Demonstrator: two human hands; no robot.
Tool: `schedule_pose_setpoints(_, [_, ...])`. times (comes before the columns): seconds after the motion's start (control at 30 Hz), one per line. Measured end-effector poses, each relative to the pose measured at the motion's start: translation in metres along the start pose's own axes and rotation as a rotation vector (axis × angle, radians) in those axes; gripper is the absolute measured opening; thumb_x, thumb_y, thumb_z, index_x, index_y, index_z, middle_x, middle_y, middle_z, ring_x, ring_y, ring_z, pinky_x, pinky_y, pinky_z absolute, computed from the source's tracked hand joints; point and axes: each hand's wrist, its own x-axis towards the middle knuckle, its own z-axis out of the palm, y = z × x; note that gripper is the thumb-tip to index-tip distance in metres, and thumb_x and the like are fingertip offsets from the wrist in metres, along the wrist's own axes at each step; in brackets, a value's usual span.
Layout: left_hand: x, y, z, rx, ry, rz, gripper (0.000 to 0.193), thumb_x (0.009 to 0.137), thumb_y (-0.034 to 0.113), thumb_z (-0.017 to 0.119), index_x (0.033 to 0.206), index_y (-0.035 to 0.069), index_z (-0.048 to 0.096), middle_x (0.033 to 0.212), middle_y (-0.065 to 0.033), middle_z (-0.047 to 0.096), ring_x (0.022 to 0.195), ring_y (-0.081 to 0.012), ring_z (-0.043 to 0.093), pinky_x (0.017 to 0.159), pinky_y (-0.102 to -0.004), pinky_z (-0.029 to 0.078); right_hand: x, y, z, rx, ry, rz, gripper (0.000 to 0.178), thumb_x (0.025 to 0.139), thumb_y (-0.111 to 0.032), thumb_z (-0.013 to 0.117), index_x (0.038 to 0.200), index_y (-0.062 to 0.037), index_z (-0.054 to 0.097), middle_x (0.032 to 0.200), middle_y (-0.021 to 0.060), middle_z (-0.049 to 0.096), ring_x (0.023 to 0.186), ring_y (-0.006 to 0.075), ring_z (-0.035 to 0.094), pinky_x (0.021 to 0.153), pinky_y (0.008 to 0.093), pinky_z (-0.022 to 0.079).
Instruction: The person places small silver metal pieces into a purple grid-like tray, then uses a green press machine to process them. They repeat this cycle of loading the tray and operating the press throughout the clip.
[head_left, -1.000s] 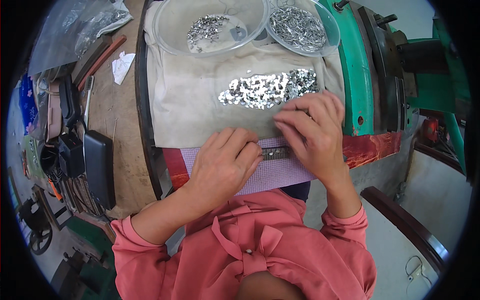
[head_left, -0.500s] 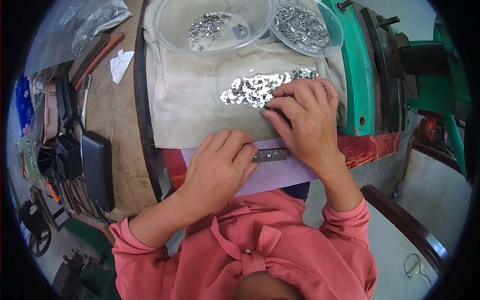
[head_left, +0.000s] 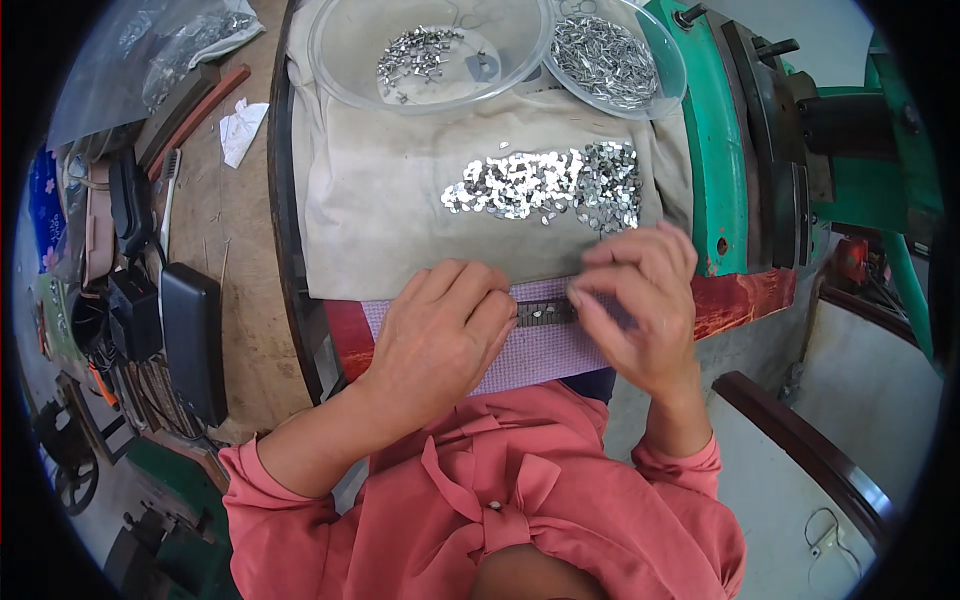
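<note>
A dark, narrow metal bar with a row of slots lies on a purple checked cloth, with small shiny pieces on it. My left hand is closed round its left end and covers that part. Over the bar's right end is my right hand, thumb and forefinger brought together; the hand is slightly blurred, and anything in the pinch is too small to make out. Just beyond both hands, a spread pile of small flat silver pieces rests on a beige cloth.
Two clear plastic tubs stand at the back: one with small metal parts, one full of thin metal pins. Green machinery borders the right. On the wooden bench to the left lie a black case, a toothbrush and crumpled paper.
My right hand has left the silver pile and come back toward me to the bar's right end, uncovering the pile's right part. My left hand stays in place on the bar.
</note>
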Motion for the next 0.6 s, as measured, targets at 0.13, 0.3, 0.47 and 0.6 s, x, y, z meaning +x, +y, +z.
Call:
schedule_pose_setpoints(0.13, [-0.001,0.003,0.0,0.026,-0.012,0.001,0.021,0.074,0.007,0.077,0.089,0.004,0.063,0.098,-0.0085,0.062,0.087,-0.0285,0.059,0.076,-0.0406,0.047,-0.022,-0.005,0.002,-0.019,-0.037,0.048,0.016,0.071,-0.015,0.083,0.084,-0.0143,0.073,0.101,-0.0003,0.066,0.103,0.0234,0.061,0.104,0.0492,0.036])
schedule_pose_setpoints(0.3, [0.001,0.007,-0.005,0.021,-0.051,-0.029,0.028,0.072,0.011,0.079,0.095,0.005,0.063,0.101,-0.0087,0.061,0.092,-0.0294,0.059,0.078,-0.041,0.047,-0.011,0.004,0.005,-0.023,0.034,0.029,0.015,0.072,-0.014,0.083,0.085,-0.014,0.074,0.098,-0.0003,0.065,0.098,0.0239,0.06,0.1,0.0472,0.037])
schedule_pose_setpoints(0.47, [0.0,0.004,-0.002,0.057,-0.074,-0.011,0.032,0.07,0.012,0.08,0.097,0.005,0.064,0.103,-0.0087,0.061,0.093,-0.0296,0.059,0.078,-0.041,0.047,0.025,0.017,0.019,-0.108,0.09,-0.091,0.016,0.073,-0.012,0.081,0.087,-0.0132,0.073,0.095,-0.0002,0.063,0.096,0.0241,0.059,0.098,0.0453,0.038])
schedule_pose_setpoints(0.6, [-0.002,0.003,-0.004,0.07,-0.068,-0.011,0.032,0.07,0.012,0.081,0.097,0.005,0.064,0.101,-0.0077,0.062,0.093,-0.029,0.059,0.078,-0.0406,0.047,0.037,0.018,0.024,-0.173,0.037,-0.094,0.014,0.075,-0.014,0.079,0.085,-0.0128,0.07,0.097,0.0002,0.062,0.1,0.0244,0.057,0.099,0.0454,0.038])
